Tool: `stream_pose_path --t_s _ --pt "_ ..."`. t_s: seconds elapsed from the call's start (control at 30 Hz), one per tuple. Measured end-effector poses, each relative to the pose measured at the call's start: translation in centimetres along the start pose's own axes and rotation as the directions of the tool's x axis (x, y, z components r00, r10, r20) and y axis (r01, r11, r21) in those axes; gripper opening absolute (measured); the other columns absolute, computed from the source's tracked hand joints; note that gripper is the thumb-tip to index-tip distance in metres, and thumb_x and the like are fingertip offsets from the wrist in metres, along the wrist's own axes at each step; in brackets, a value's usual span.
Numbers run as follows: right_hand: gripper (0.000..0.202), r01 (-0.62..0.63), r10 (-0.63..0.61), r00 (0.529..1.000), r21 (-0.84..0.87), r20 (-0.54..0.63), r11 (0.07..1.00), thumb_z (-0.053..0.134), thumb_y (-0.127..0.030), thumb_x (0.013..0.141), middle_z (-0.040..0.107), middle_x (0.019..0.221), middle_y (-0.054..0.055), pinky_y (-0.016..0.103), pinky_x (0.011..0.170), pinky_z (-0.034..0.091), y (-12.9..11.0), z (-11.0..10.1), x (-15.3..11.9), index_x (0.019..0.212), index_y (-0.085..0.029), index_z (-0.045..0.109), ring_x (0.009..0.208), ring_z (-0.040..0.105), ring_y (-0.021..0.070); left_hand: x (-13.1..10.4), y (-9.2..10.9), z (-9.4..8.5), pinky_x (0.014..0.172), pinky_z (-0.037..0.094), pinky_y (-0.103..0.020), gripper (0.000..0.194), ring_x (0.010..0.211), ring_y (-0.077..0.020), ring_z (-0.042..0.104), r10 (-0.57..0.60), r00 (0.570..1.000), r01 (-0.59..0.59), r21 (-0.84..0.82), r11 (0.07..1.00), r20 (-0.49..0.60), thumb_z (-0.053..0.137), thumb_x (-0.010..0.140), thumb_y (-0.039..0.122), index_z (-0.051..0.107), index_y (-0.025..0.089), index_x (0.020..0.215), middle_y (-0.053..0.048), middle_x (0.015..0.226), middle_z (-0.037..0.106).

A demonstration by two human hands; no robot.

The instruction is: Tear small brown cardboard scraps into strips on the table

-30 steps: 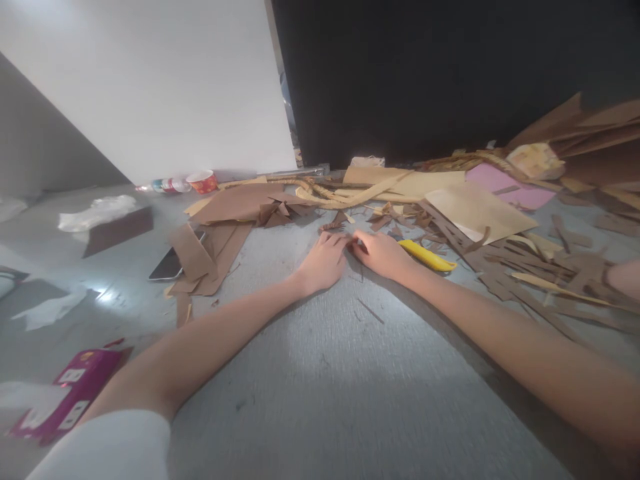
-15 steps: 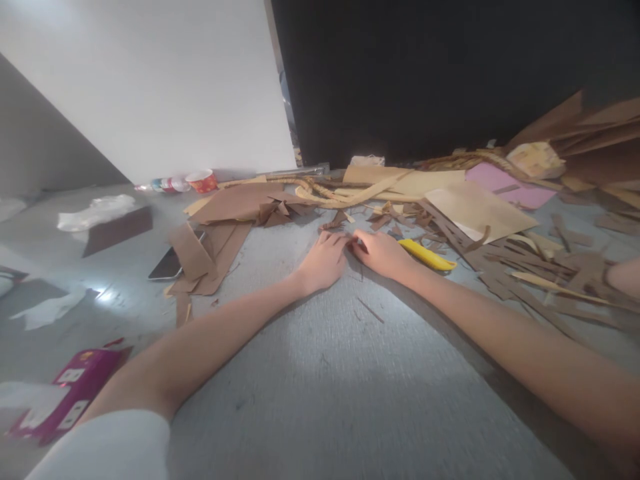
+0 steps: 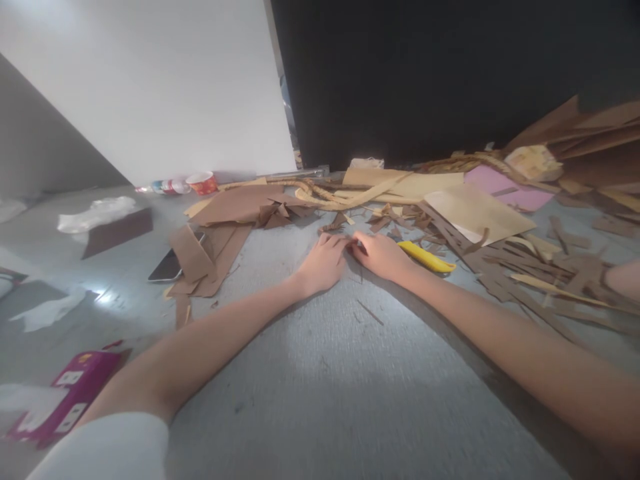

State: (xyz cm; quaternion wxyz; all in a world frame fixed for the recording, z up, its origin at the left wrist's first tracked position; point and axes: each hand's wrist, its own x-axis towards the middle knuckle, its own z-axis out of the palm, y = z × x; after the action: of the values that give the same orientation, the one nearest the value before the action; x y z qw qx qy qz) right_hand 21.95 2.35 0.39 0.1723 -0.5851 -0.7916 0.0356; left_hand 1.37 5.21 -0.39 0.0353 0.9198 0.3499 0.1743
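Observation:
My left hand (image 3: 324, 263) rests on the grey table (image 3: 310, 387) near the middle, its fingers bent and close together. Beside it, my right hand (image 3: 376, 255) is closed in a pinch, fingertips almost touching those of the left. Between them is something small and dark that I cannot make out. Just beyond the fingertips lies a curled brown strip (image 3: 332, 228). A yellow tool (image 3: 427, 257) lies right of my right hand. Thin brown slivers (image 3: 370, 312) lie on the table nearer to me.
Brown sheets (image 3: 233, 205) and a phone (image 3: 166, 267) lie left, with a red cup (image 3: 203, 183) behind. A purple packet (image 3: 75, 400) is near my left elbow. Brown strips (image 3: 520, 280) and a pink sheet (image 3: 505, 187) lie right, where another person's arm (image 3: 624, 280) shows.

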Motion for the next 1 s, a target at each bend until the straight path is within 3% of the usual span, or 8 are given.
stream_pose_path --t_s 0.43,0.7,1.0 --pt "0.031 -0.036 0.036 0.999 -0.040 0.017 0.999 0.043 -0.039 0.117 0.079 0.092 0.010 0.031 0.068 0.031 -0.04 0.05 0.06 0.118 -0.021 0.068 0.082 0.069 0.0260 -0.05 0.21 -0.17 0.128 0.041 -0.050 0.048 0.140 -0.0313 0.051 -0.010 1.000 0.010 -0.013 1.000 0.014 0.045 0.101 0.012 0.065 0.014 0.144 -0.013 0.153 0.064" --pt "0.029 -0.089 0.090 0.996 -0.089 0.010 0.992 0.049 -0.039 0.114 0.080 0.092 0.010 0.032 0.068 0.031 -0.41 -0.28 -0.09 0.106 -0.021 0.071 0.084 0.071 0.0264 -0.02 0.23 -0.26 0.125 0.044 -0.050 0.052 0.138 -0.0302 0.051 -0.001 1.000 0.001 -0.056 0.998 0.013 0.045 0.100 0.009 0.066 0.018 0.147 -0.009 0.151 0.068" --pt "0.031 -0.157 0.155 0.988 -0.126 -0.024 0.980 0.050 -0.041 0.114 0.081 0.095 0.012 0.033 0.072 0.036 -0.33 -0.14 -0.10 0.109 -0.021 0.073 0.088 0.074 0.0286 -0.02 0.30 -0.41 0.126 0.044 -0.050 0.050 0.137 -0.0305 0.051 -0.004 1.000 0.005 -0.042 0.999 0.025 0.044 0.101 0.011 0.067 0.015 0.146 -0.010 0.152 0.068"
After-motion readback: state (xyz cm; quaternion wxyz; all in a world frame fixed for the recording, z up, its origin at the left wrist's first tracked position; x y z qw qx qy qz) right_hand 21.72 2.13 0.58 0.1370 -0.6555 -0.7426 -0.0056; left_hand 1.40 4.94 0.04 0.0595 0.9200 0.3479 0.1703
